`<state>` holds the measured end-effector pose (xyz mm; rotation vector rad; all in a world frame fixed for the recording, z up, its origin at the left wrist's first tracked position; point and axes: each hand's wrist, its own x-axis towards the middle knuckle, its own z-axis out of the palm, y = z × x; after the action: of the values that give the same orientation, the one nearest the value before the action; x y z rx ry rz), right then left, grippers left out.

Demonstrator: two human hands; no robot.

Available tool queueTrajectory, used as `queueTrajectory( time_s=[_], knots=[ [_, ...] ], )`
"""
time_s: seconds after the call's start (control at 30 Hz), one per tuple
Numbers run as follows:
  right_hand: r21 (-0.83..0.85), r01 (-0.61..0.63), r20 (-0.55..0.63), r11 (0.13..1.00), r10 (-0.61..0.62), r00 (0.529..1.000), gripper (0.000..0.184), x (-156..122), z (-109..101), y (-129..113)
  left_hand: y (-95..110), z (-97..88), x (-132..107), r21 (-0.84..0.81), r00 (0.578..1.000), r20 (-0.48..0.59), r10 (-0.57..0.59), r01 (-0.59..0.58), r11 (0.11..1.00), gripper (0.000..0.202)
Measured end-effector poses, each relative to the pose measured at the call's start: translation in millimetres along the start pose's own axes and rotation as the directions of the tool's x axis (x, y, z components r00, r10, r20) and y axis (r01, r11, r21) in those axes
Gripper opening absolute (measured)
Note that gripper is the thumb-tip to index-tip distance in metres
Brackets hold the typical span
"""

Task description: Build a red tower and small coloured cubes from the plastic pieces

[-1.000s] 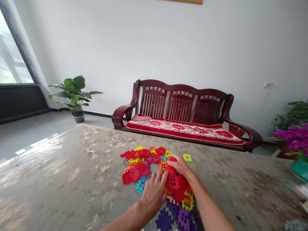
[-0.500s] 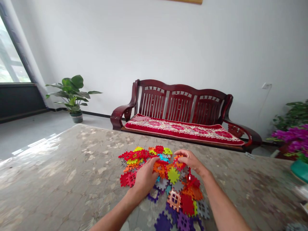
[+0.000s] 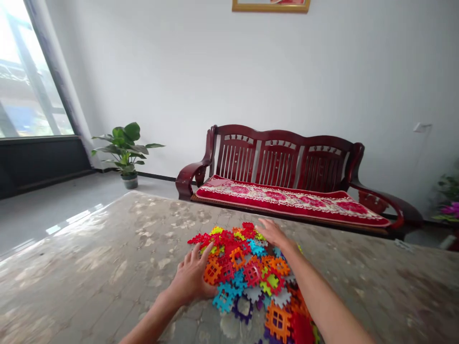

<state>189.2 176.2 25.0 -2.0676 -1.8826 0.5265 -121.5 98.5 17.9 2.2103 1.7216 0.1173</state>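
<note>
A heap of flat plastic interlocking tiles with notched edges (image 3: 253, 273) lies on the cloth-covered table, in red, orange, blue, yellow-green, grey and purple. At the heap's left side is my left hand (image 3: 193, 274), its fingers spread beside an orange window tile (image 3: 213, 270). My right hand (image 3: 274, 234) reaches over the far right part of the heap, fingers stretched out, near a blue tile (image 3: 257, 247). I see nothing held in either hand. The right forearm covers some tiles on that side. Closest to me lies another orange window tile (image 3: 278, 321).
The patterned tablecloth (image 3: 107, 277) spreads around the heap. Beyond the table stands a dark red wooden bench (image 3: 278, 160) with a red floral cushion (image 3: 294, 197). A potted plant (image 3: 125, 148) is on the floor at left, and purple flowers (image 3: 452, 209) show at the right edge.
My left hand has moved left off the heap's middle and spread its fingers. My right hand has opened and stretched toward the far side. Tiles in the heap lie differently, and the view has shifted left.
</note>
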Motion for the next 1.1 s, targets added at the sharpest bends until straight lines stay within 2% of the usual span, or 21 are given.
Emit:
queueTrajectory(
  time_s=[0.1, 0.27, 0.5, 0.77, 0.97, 1.1],
  knots=[
    [-0.029, -0.001, 0.054, 1.0, 0.002, 0.999, 0.068, 12, 11, -12, 0, 1.0, 3, 0.013, 1.0, 0.018, 0.009, -0.009, 1.0, 0.12],
    [-0.056, 0.055, 0.105, 0.997, -0.049, 0.993, 0.055, 12, 27, -34, 2, 1.3, 8, -0.039, 1.0, 0.023, 0.021, -0.02, 0.999, 0.111],
    [0.031, 0.126, 0.118, 0.992, -0.129, 0.985, 0.048, -2, 40, -58, 10, 5.6, 2, -0.153, 0.997, -0.071, 0.029, -0.039, 0.987, 0.09],
    [0.297, 0.12, 0.107, 0.947, -0.158, 0.982, 0.04, -4, 40, -58, 22, 13.4, 2, -0.195, 0.99, -0.14, -0.016, -0.012, 0.981, 0.08],
    [0.573, 0.091, 0.156, 0.814, -0.217, 0.964, 0.041, -2, 50, -56, 23, 16.9, 7, -0.238, 0.983, -0.176, -0.05, 0.007, 0.971, 0.071],
    [0.689, 0.035, 0.186, 0.724, -0.224, 0.957, 0.043, -5, 54, -59, 21, 24.9, 15, -0.352, 0.948, -0.314, -0.048, -0.069, 0.933, 0.064]
  ],
)
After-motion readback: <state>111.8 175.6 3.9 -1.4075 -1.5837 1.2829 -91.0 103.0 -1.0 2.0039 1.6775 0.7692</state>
